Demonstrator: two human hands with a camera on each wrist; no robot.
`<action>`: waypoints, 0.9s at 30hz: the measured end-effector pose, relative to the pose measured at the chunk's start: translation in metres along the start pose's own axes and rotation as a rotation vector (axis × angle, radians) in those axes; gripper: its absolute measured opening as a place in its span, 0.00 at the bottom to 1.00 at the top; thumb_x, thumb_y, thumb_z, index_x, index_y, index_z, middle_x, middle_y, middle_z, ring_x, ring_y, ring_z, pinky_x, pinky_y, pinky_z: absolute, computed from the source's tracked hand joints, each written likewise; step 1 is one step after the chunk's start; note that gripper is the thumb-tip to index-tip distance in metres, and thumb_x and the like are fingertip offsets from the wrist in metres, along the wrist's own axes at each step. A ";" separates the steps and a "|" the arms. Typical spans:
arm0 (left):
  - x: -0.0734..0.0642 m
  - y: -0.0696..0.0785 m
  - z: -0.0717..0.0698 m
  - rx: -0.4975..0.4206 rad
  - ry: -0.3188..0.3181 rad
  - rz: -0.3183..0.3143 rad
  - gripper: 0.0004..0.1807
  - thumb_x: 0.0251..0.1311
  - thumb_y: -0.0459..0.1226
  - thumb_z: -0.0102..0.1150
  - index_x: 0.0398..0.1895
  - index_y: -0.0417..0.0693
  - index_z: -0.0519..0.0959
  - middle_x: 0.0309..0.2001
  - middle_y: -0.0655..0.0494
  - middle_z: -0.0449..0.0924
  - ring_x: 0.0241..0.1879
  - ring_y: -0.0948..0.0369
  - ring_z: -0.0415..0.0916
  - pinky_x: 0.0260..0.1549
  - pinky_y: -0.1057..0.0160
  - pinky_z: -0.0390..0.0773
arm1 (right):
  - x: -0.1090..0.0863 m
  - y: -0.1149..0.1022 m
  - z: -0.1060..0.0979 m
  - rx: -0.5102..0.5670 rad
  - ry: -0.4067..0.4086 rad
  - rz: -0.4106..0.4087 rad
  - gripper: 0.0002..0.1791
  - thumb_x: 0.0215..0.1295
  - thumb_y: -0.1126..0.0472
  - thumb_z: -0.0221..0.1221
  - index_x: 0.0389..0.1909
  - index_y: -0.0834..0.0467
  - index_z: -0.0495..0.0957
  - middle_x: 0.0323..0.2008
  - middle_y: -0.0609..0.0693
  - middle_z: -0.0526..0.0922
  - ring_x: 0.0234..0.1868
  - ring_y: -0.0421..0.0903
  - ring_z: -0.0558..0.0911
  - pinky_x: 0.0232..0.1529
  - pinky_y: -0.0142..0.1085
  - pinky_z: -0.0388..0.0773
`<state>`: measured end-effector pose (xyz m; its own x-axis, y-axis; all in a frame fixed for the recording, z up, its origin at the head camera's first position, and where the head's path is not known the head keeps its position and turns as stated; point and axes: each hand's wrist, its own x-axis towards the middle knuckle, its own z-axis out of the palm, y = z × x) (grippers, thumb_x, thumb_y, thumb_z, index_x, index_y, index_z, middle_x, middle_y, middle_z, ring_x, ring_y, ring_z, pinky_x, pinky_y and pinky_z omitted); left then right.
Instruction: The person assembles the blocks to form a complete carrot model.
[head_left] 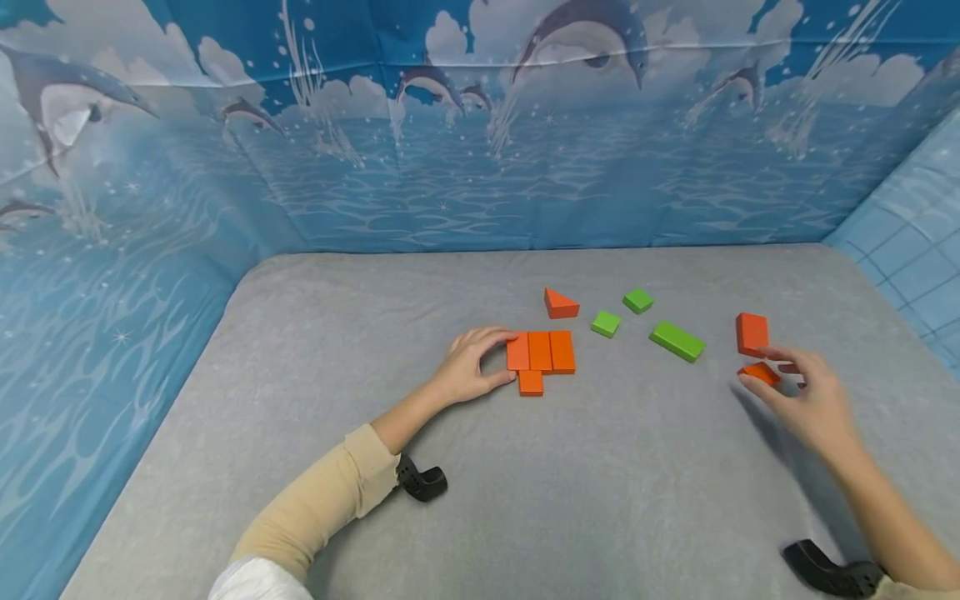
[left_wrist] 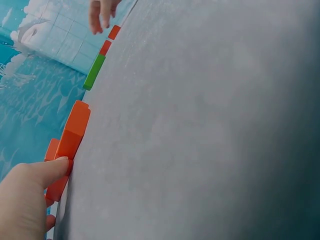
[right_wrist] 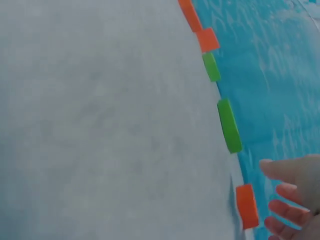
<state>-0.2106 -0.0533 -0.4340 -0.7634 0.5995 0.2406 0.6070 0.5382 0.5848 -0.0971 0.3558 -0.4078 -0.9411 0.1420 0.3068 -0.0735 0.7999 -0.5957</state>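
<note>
My left hand [head_left: 468,367] pinches the leftmost orange block [head_left: 517,353] of a row, index fingertip at its far end and thumb [left_wrist: 55,170] at its near end. Two upright orange blocks [head_left: 551,352] adjoin it on the right. A smaller orange block [head_left: 531,383] lies against the row's near side. At the right, my right hand [head_left: 813,404] hovers with thumb and fingers spread above a small orange block [head_left: 757,372]. In the right wrist view, a gap shows between the fingers and an orange block [right_wrist: 247,206]. A red-orange rectangular block [head_left: 752,333] sits just beyond the fingertips.
An orange triangular block [head_left: 562,304] lies behind the row. Farther right are two small green blocks [head_left: 606,323] and a long green block [head_left: 677,342]. Grey cloth [head_left: 600,483] covers the table, with a blue dolphin-print curtain [head_left: 465,183] behind.
</note>
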 end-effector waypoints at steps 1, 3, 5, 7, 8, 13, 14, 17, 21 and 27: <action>0.000 0.000 0.000 0.001 0.000 0.000 0.30 0.54 0.46 0.62 0.61 0.52 0.69 0.62 0.53 0.65 0.63 0.54 0.58 0.60 0.45 0.51 | -0.002 0.003 0.000 -0.005 0.006 0.007 0.26 0.56 0.61 0.63 0.53 0.69 0.70 0.48 0.64 0.69 0.40 0.22 0.57 0.34 0.28 0.58; 0.000 0.000 0.000 0.001 -0.002 -0.002 0.30 0.54 0.46 0.62 0.61 0.52 0.69 0.62 0.53 0.65 0.63 0.55 0.57 0.60 0.46 0.51 | -0.006 0.009 0.000 -0.001 0.004 0.023 0.26 0.55 0.60 0.63 0.52 0.70 0.71 0.47 0.63 0.69 0.38 0.20 0.58 0.32 0.24 0.59; 0.000 0.000 0.000 0.003 0.000 -0.001 0.30 0.54 0.46 0.62 0.61 0.52 0.69 0.62 0.53 0.65 0.63 0.55 0.58 0.60 0.46 0.51 | -0.009 0.013 0.001 -0.011 0.001 0.052 0.27 0.55 0.58 0.64 0.52 0.70 0.71 0.47 0.64 0.69 0.37 0.21 0.58 0.31 0.20 0.60; 0.000 0.000 0.000 0.003 0.000 0.001 0.30 0.54 0.47 0.62 0.61 0.52 0.69 0.62 0.54 0.66 0.63 0.55 0.58 0.60 0.46 0.51 | -0.011 0.016 0.003 -0.020 0.003 0.088 0.27 0.56 0.57 0.64 0.52 0.70 0.71 0.47 0.64 0.69 0.37 0.22 0.59 0.30 0.19 0.60; 0.000 0.000 0.000 0.004 -0.001 0.001 0.30 0.54 0.47 0.62 0.61 0.52 0.69 0.62 0.54 0.66 0.63 0.56 0.58 0.61 0.46 0.51 | -0.012 0.017 0.004 -0.030 0.003 0.107 0.28 0.56 0.56 0.63 0.52 0.70 0.70 0.48 0.66 0.69 0.37 0.23 0.58 0.30 0.19 0.60; 0.000 0.000 0.000 0.001 0.000 0.003 0.30 0.53 0.46 0.63 0.61 0.52 0.69 0.62 0.54 0.66 0.63 0.55 0.58 0.60 0.46 0.51 | -0.015 0.021 0.011 -0.055 0.055 0.148 0.26 0.58 0.56 0.61 0.52 0.70 0.71 0.45 0.65 0.71 0.36 0.23 0.58 0.30 0.19 0.59; 0.000 0.000 0.000 0.000 -0.001 0.002 0.30 0.54 0.46 0.63 0.61 0.52 0.69 0.62 0.53 0.66 0.63 0.55 0.58 0.60 0.46 0.51 | -0.015 0.021 0.012 -0.059 0.067 0.147 0.26 0.58 0.56 0.61 0.52 0.70 0.71 0.44 0.65 0.71 0.35 0.23 0.58 0.30 0.19 0.59; 0.000 0.000 0.000 0.001 0.002 0.002 0.30 0.53 0.46 0.63 0.61 0.51 0.69 0.62 0.53 0.66 0.63 0.55 0.58 0.60 0.46 0.51 | -0.015 0.022 0.014 -0.061 0.088 0.139 0.24 0.59 0.57 0.60 0.51 0.71 0.71 0.43 0.66 0.72 0.34 0.22 0.57 0.30 0.20 0.59; -0.001 0.000 -0.001 0.001 0.005 0.001 0.30 0.53 0.46 0.63 0.60 0.51 0.69 0.62 0.53 0.66 0.62 0.54 0.58 0.60 0.46 0.51 | -0.014 0.021 0.015 -0.066 0.091 0.136 0.23 0.59 0.59 0.60 0.50 0.71 0.72 0.43 0.66 0.72 0.36 0.31 0.63 0.30 0.19 0.58; -0.001 0.001 -0.001 0.011 0.004 0.004 0.30 0.53 0.47 0.63 0.61 0.52 0.69 0.61 0.54 0.66 0.62 0.55 0.59 0.60 0.46 0.52 | -0.009 0.006 0.010 -0.046 0.061 0.136 0.25 0.60 0.57 0.60 0.53 0.69 0.70 0.48 0.66 0.71 0.38 0.35 0.66 0.31 0.19 0.59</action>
<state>-0.2097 -0.0537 -0.4323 -0.7619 0.5992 0.2458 0.6122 0.5424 0.5753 -0.0920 0.3539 -0.4219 -0.9196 0.2848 0.2705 0.0699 0.7963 -0.6008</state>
